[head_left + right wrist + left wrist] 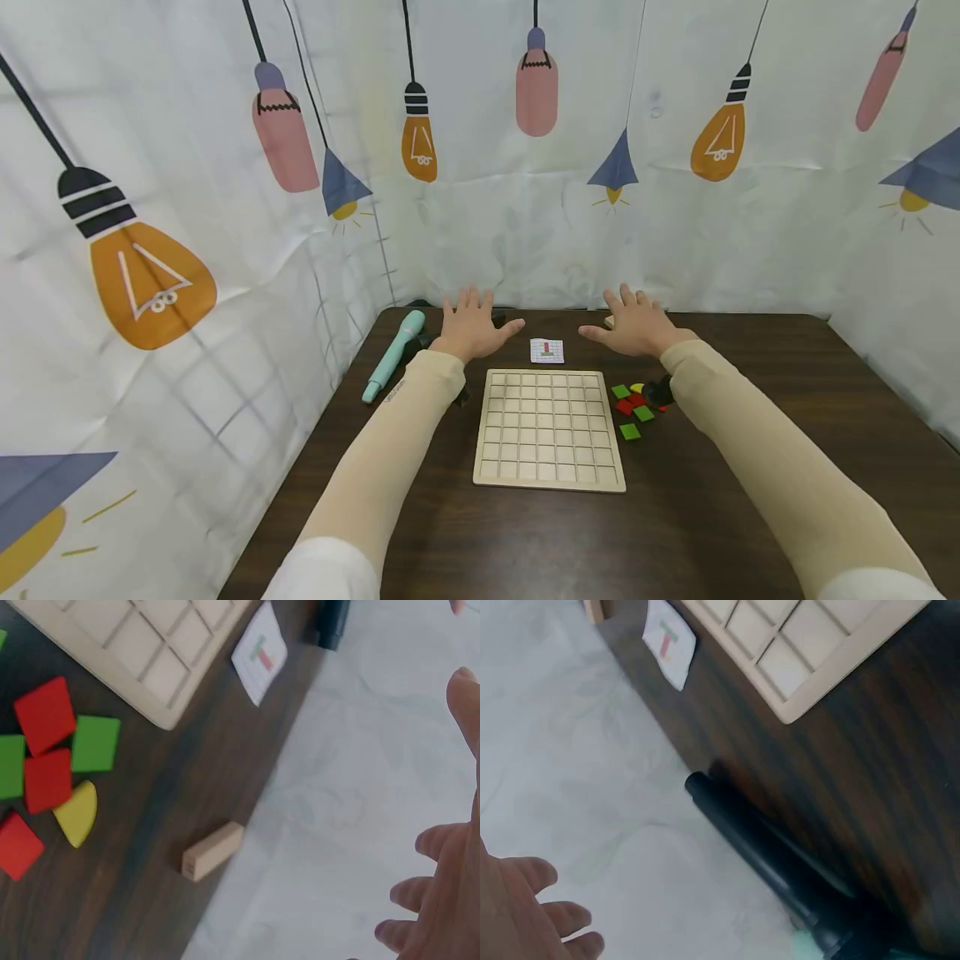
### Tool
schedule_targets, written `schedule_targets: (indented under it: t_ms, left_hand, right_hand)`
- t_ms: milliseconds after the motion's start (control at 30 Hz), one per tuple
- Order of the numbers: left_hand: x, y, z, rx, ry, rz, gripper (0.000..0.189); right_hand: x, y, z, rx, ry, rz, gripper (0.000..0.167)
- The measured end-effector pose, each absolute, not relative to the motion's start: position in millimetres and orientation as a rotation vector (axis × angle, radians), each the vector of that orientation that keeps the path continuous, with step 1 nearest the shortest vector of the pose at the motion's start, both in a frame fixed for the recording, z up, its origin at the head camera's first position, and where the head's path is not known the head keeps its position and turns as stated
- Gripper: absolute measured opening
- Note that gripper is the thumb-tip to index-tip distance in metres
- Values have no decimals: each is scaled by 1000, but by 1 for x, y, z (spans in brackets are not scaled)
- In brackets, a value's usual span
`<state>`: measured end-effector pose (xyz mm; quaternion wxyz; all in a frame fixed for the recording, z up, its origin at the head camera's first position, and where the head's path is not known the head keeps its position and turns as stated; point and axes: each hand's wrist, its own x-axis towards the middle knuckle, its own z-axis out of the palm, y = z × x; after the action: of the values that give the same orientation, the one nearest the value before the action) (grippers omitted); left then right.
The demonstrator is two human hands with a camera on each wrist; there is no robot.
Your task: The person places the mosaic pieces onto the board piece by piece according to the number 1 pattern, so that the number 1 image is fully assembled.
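Both hands hang over the far part of the table, palms down, fingers spread, nothing held. The left hand (472, 327) is nearest a black tapered cylinder (765, 851) and lies behind the left back corner of a pale wooden grid board (546, 427). My right hand (636, 325) is near a small wooden block (213, 851) at the back edge. Between the hands lies a paper card (547, 351) with a coloured pattern of squares. Right of the board are loose green tiles (630, 432), red tiles (46, 716) and a yellow rounded piece (77, 814).
A long teal stick-like object (392, 358) lies along the table's left side, with a black part beside it. Behind the dark wooden table (540, 542) hangs a white curtain (480, 225) printed with lamps; it also runs along the left and right sides.
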<state>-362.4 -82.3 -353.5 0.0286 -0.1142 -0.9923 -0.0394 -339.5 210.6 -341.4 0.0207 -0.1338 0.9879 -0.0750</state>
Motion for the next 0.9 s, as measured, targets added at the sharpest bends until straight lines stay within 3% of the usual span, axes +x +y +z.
schedule_targets:
  t_ms: [500,900]
  left_hand:
    - [-331,-96,-416,-445,-3130,-208,95]
    - [-301,-107,-439,-582,-3173,-376,95]
  right_hand:
    - [-304,223,-400,-443,3017,-327,99]
    - [-290,260,-445,-362,3029,-567,90]
